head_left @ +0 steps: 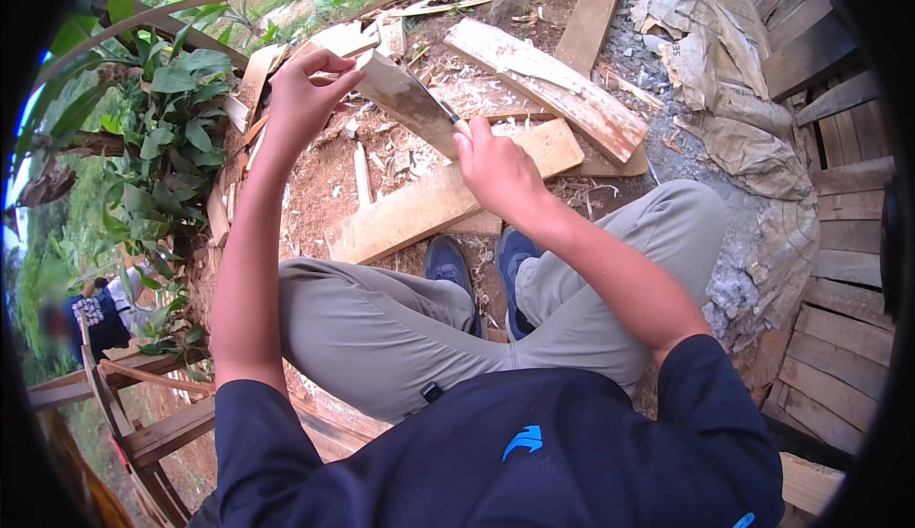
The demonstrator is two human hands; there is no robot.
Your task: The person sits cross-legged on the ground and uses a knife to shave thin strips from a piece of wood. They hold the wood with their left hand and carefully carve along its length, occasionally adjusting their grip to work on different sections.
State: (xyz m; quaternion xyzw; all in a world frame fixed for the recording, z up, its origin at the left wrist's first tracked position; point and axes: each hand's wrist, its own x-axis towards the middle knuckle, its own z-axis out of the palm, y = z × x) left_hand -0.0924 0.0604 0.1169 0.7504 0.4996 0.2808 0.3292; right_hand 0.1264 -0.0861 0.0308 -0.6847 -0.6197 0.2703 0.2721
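Observation:
My left hand (pixel 313 90) is raised at the upper left, its fingers curled in against the upper end of a short wooden board (pixel 396 94). The board slants down to the right, its lower end close to my right hand (pixel 496 161). My right hand is closed around the pale handle of a knife (pixel 440 106), and the dark, narrow blade lies along the board's right side, pointing up and left. My palm hides most of the handle. Below both hands, a thick plank (pixel 457 190) lies aslant on the ground in front of my shoes (pixel 516 252).
Wood shavings (pixel 381 152) litter the brown soil. A pale plank (pixel 553 90) and another board (pixel 591 18) lie farther off. Torn sacks (pixel 729 80) rest on grey rubble at right, beside a slatted wooden wall (pixel 843 271). Plants (pixel 172 137) grow at left; another person (pixel 100 314) is beyond.

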